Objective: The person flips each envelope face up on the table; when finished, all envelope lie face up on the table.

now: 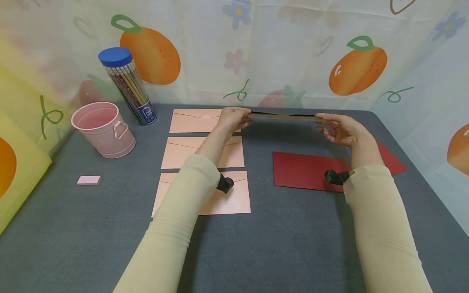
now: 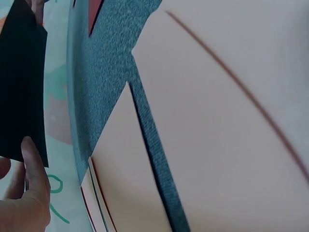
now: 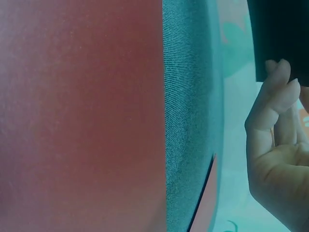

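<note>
Both hands hold a thin dark envelope (image 1: 282, 116) above the far part of the table, seen nearly edge-on in the head view. My left hand (image 1: 232, 119) pinches its left end and my right hand (image 1: 340, 129) its right end. Its broad dark face (image 2: 21, 87) shows in the left wrist view. Under the left arm lie three pink envelopes in a column: far (image 1: 190, 122), middle (image 1: 179, 154) and near (image 1: 229, 203). Below the right hand lies a red envelope (image 1: 305, 170), partly covered by the wrist. Another red piece (image 1: 391, 159) shows beyond the right forearm.
A pink bucket (image 1: 121, 142) stands at the left back, beside a blue-lidded tube of pencils (image 1: 128, 87). A small pink eraser (image 1: 89, 180) lies nearer. The grey table (image 1: 275, 244) ends at a printed curtain (image 1: 205, 49) behind.
</note>
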A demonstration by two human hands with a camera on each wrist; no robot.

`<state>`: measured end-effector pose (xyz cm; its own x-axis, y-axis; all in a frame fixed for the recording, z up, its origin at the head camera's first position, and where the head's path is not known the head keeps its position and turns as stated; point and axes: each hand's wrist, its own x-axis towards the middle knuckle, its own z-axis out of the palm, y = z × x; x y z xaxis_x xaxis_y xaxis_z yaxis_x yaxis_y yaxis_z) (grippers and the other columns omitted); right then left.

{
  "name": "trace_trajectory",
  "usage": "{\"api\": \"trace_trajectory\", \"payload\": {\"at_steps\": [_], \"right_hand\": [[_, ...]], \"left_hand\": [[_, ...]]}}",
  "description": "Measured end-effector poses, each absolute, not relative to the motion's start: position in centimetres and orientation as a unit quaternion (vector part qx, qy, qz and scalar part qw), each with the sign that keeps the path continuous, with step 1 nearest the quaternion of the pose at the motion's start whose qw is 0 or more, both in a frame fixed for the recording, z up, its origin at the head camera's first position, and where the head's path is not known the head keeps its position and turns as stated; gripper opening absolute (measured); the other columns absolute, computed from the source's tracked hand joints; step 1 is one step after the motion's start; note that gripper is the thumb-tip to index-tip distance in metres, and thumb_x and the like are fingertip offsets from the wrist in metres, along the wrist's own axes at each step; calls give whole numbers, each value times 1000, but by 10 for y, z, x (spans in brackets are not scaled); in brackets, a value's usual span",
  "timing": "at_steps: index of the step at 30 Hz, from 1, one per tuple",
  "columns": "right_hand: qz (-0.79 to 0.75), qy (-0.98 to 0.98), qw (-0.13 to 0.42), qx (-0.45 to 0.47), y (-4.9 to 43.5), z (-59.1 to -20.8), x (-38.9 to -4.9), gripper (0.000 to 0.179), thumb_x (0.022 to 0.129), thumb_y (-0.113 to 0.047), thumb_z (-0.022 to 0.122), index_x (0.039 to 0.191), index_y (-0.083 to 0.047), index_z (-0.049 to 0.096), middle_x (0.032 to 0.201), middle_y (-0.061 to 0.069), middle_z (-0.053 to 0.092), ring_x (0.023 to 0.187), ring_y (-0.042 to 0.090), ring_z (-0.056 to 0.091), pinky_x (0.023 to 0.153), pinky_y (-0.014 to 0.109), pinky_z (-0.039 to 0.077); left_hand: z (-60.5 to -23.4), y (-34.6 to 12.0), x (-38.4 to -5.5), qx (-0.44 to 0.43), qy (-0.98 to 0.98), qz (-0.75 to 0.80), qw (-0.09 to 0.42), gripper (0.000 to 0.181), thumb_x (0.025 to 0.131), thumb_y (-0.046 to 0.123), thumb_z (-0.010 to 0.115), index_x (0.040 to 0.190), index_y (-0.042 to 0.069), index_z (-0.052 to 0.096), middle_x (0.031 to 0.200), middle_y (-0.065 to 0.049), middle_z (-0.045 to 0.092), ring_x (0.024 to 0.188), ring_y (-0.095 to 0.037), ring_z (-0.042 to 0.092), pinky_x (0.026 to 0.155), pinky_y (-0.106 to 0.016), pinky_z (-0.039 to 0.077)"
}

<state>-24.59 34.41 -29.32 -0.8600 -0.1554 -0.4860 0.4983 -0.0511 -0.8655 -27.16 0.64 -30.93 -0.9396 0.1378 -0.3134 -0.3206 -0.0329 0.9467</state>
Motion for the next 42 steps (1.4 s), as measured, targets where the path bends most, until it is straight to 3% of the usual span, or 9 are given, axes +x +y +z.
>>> {"api": "trace_trajectory", "payload": {"at_steps": [7,12,15,21,26,29,34,37,42], "right_hand": [[-699,665,230,126,341,-297,-249,36,101,-12,53,129,-31,61,152,-13,30,117,8,44,82,13,54],[-702,664,219,136,338,-299,-251,52,99,-6,54,147,-25,44,143,-10,35,120,8,42,88,13,55],[-715,649,217,147,338,-298,-252,46,98,-4,56,140,-23,51,130,-8,42,111,7,50,87,14,56],[-744,609,214,171,339,-298,-254,24,96,0,57,90,-19,72,134,-6,44,96,6,59,85,15,57],[-741,613,195,193,335,-300,-255,27,95,0,59,82,-18,74,125,-4,46,91,7,60,82,16,58],[-726,629,188,203,331,-302,-257,24,95,-3,60,102,-22,73,120,-5,47,93,7,58,81,15,58],[-704,650,189,215,324,-301,-257,58,96,-9,60,149,-24,42,116,-7,48,95,5,56,79,12,56],[-708,645,188,219,322,-301,-257,46,96,-8,59,139,-23,53,113,-4,50,92,5,58,77,10,56],[-727,622,181,229,321,-300,-255,20,94,-3,59,86,-17,71,114,-1,53,87,7,62,82,14,57]], "left_hand": [[-314,7,-270,-50,673,715,180,50,95,-2,55,144,4,48,156,-13,39,135,-27,52,106,-30,51],[-315,6,-270,-77,664,724,173,53,94,-6,58,145,-1,44,150,-18,45,132,-28,56,106,-29,51],[-314,8,-270,-104,650,736,159,44,93,-5,61,136,-7,51,143,-20,51,128,-29,60,104,-29,52],[-312,11,-268,-145,631,747,148,40,90,-8,62,130,-7,59,142,-17,55,126,-27,61,101,-26,54],[-321,13,-271,-141,654,729,148,42,88,-11,60,129,-2,62,142,-12,58,126,-22,61,99,-25,54],[-331,14,-276,-140,695,693,130,39,84,-8,59,121,2,69,138,-10,61,113,-18,62,85,-21,54],[-333,15,-278,-147,730,657,120,36,85,-5,59,118,4,71,135,-9,62,104,-19,58,84,-26,51],[-327,13,-271,-143,727,659,129,37,88,-4,58,123,3,67,139,-9,60,114,-21,56,92,-28,49],[-321,10,-264,-141,714,672,137,38,89,-6,56,126,1,65,144,-10,57,130,-22,53,93,-28,47]]}}
